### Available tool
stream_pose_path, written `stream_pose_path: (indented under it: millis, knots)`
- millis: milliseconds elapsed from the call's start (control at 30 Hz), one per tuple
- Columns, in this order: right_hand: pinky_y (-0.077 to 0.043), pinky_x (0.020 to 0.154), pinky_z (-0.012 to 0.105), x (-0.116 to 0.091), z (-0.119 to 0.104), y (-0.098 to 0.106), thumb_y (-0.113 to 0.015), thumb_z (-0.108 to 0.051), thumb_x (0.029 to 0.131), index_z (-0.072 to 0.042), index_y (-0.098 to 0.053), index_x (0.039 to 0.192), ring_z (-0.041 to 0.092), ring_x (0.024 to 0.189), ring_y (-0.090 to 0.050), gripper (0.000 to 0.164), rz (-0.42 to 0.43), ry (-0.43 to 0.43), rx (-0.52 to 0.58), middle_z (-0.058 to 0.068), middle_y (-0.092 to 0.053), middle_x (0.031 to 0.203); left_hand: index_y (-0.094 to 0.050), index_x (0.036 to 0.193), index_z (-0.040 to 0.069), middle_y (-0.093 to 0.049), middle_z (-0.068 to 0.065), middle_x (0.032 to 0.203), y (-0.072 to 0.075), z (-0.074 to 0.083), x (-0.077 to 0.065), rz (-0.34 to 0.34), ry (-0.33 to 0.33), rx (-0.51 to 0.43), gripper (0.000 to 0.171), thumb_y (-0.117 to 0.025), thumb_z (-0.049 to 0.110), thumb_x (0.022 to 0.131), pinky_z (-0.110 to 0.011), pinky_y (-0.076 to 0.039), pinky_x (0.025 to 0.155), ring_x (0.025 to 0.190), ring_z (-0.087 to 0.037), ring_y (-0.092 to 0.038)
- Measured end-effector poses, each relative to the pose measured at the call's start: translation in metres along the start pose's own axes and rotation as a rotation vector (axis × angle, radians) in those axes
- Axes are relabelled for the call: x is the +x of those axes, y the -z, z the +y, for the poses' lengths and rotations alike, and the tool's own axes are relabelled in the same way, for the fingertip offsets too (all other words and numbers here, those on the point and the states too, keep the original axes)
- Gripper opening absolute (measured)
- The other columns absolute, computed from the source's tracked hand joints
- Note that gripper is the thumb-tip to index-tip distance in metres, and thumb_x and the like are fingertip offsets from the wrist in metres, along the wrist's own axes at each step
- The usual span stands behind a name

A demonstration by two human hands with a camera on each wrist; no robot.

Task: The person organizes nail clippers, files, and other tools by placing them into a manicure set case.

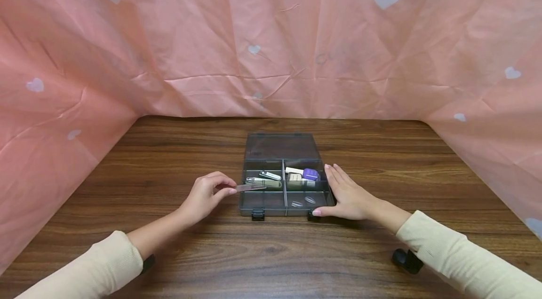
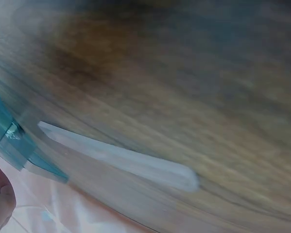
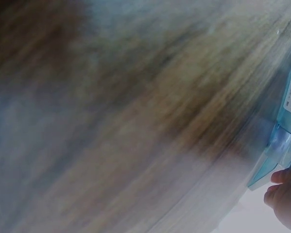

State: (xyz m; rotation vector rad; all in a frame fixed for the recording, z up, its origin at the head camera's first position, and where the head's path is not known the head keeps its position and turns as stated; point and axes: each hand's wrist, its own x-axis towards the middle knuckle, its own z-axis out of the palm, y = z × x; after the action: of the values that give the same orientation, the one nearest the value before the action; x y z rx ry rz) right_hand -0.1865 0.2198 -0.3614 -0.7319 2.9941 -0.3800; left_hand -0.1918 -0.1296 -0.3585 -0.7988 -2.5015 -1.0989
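Note:
A smoky, see-through divided box (image 1: 262,201) stands on the table, its lid (image 1: 281,146) folded back flat. Thumb and fingers of my left hand (image 1: 207,195) pinch a thin nail file (image 1: 250,187), which reaches over the box's left side. My right hand (image 1: 351,195) lies along the box's right side with fingers straight, thumb at the front latch. Nail clippers (image 1: 270,175) lie in a left compartment. On the right are a purple nail polish bottle (image 1: 310,174) and a cream one (image 1: 294,177). Clear nail tips (image 1: 297,204) lie in the front right compartment.
In the left wrist view a pale narrow strip (image 2: 121,158) with one rounded end shows over the blurred wood. The wooden table (image 1: 271,252) is closed in by a pink curtain (image 1: 271,31) at the back and both sides. Dark latches (image 1: 258,215) stick out in front.

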Motion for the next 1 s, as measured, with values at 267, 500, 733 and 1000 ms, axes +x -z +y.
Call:
stream_pose_path:
  millis: [267,500,733,1000]
  knots:
    - [-0.018,0.113,0.054,0.0,0.0,0.0,-0.061,-0.065,0.074,0.015,-0.016,0.141,0.046,0.139,-0.012,0.114,0.006,0.0,0.0,0.032,-0.018,0.148,-0.07,0.082,-0.001,-0.067,-0.006,0.081,-0.014,0.005,0.01,-0.023,-0.104,0.006,0.007,-0.072,0.001,0.076,-0.021,-0.053,0.065,0.077,-0.016,-0.062]
    - [-0.018,0.113,0.054,-0.001,0.0,-0.001,-0.061,-0.065,0.074,0.014,-0.016,0.142,0.045,0.139,-0.012,0.114,0.004,-0.007,0.001,0.032,-0.017,0.149,-0.069,0.082,0.002,-0.066,-0.004,0.082,-0.023,0.011,0.018,-0.09,-0.177,0.118,0.007,-0.071,0.006,0.077,-0.025,-0.051,0.07,0.08,-0.017,-0.059]
    - [-0.018,0.113,0.054,-0.001,0.0,-0.001,-0.061,-0.065,0.075,0.014,-0.016,0.142,0.045,0.139,-0.012,0.113,0.006,0.0,0.0,0.031,-0.017,0.149,-0.069,0.082,0.005,-0.066,-0.002,0.083,-0.029,0.016,0.021,-0.183,-0.2,0.257,0.006,-0.069,0.011,0.08,-0.028,-0.05,0.074,0.081,-0.016,-0.057]
    - [-0.018,0.113,0.053,0.0,0.0,0.0,-0.061,-0.065,0.074,0.014,-0.016,0.142,0.045,0.139,-0.013,0.113,0.01,0.002,-0.005,0.032,-0.018,0.149,-0.072,0.081,0.009,-0.067,-0.001,0.082,-0.03,0.02,0.026,-0.247,-0.169,0.371,0.007,-0.071,0.015,0.079,-0.036,-0.05,0.074,0.081,-0.017,-0.058]
